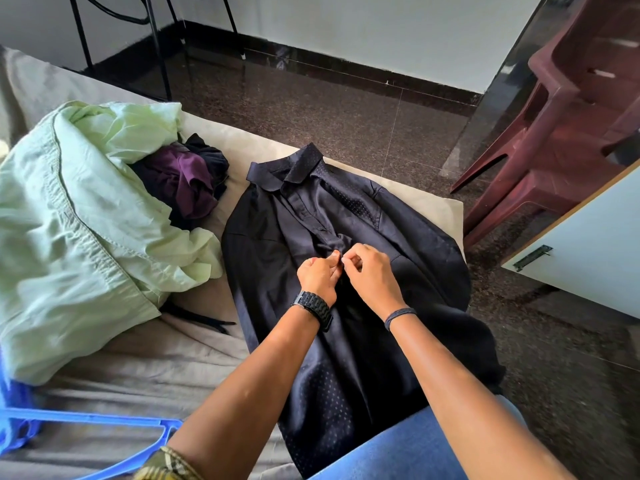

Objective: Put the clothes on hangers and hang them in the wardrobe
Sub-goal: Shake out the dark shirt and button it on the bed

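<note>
Head view, near left: blue hangers (93, 424) lie unused on the bed (145, 362).
Far left: green garment (69, 216) and purple garment (187, 181) heaped, unhung.
Centre: dark shirt (284, 244) lies flat, no hanger visible in it.
Hands: left hand (317, 273) and right hand (370, 271) pinch the shirt's placket, apparently at a button.
Progress: early; wardrobe hanging all remains.

A dark navy button-up shirt (346, 258) lies flat on the grey-beige cloth-covered bed (145, 355), collar toward twelve o'clock; both hands meet on its placket at centre, the left hand (317, 273) just beside the right hand (370, 271); at nine o'clock lies a pale green crumpled garment (79, 237), with a purple and black clothes heap (187, 181) behind it toward eleven; a blue plastic hanger (90, 424) lies at seven o'clock; stacked maroon plastic chairs (568, 126) stand at two o'clock on the floor.
</note>
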Motion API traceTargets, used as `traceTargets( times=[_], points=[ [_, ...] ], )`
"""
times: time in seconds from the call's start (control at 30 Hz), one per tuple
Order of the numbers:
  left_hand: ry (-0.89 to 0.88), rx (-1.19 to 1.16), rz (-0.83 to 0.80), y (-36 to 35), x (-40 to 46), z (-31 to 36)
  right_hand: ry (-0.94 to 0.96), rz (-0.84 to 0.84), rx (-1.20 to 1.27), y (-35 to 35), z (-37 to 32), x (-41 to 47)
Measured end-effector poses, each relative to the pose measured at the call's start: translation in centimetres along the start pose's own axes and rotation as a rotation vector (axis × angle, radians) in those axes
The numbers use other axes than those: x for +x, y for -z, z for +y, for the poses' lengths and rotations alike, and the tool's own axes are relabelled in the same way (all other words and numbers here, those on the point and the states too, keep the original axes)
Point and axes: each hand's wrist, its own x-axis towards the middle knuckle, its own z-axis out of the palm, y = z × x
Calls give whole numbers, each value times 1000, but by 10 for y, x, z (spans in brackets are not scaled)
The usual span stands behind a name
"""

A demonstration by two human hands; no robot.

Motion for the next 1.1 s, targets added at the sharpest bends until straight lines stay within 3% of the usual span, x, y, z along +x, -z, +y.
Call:
traceTargets(
  times=[0.33, 0.6, 0.83, 0.97, 1.1],
  points=[
    [-276, 332, 45, 0, 7, -6, -175, 32, 110, -4, -1, 1],
    [-153, 237, -100, 0, 8, 0, -338, -24, 546, 4, 2, 6],
    [-179, 311, -109, 3, 11, 1, -35, 46, 35, 3, 1, 1],
    [-347, 454, -130, 11, 12, -1, -57, -71, -15, 9, 8, 5],
    [-443, 733, -236, 20, 2, -4, -81, -45, -28, 20, 16, -6]
  ],
)
